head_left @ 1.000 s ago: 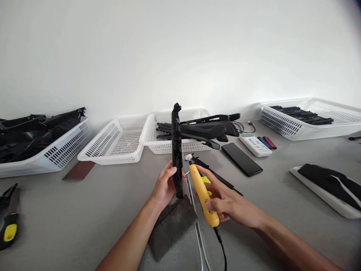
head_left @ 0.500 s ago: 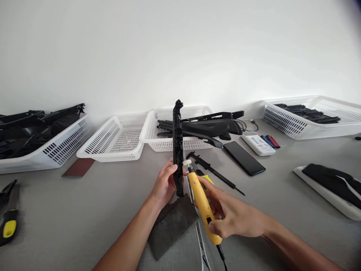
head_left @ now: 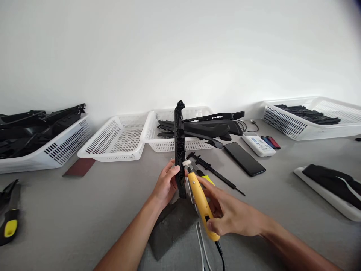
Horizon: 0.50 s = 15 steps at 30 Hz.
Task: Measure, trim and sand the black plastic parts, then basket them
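Near the middle of the view, my left hand grips the lower part of a long black plastic part, which stands nearly upright. My right hand is wrapped round a yellow corded rotary tool, with the thumb by its black switch. The tool's pale round tip is at the right edge of the black part, close to my left fingers; whether they touch cannot be made out. Beneath lies a dark grey sheet on the table.
White baskets line the wall, several holding black parts. A caliper, a phone and a white box lie right of centre. A yellow-black tool is far left, a red-brown sheet nearby.
The black part and my left hand have shifted slightly right. The yellow tool's rear end has moved slightly left and up, still in my right hand.
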Motion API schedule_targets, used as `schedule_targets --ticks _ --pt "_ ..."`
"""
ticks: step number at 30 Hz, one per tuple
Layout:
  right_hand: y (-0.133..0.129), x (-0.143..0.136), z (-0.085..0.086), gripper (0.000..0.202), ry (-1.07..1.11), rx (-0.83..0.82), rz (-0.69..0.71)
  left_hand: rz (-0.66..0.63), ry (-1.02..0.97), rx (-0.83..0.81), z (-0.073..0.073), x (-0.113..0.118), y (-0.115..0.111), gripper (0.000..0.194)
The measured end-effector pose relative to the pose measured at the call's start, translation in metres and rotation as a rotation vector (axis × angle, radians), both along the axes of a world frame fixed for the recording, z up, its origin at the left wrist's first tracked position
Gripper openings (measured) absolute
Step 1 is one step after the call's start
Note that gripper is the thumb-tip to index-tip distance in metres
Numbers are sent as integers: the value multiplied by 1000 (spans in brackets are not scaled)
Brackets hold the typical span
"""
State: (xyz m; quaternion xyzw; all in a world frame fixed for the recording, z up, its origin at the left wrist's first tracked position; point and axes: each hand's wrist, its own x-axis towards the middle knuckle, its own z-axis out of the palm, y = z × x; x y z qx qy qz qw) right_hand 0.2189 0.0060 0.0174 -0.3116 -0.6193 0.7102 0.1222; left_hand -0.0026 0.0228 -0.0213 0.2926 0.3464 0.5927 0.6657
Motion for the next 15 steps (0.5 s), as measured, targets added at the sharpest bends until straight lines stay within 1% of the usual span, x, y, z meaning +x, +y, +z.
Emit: schedule_targets --ticks 15 --pt "1 -1 2 103 21 2 1 -2 2 2 -2 -1 0 38"
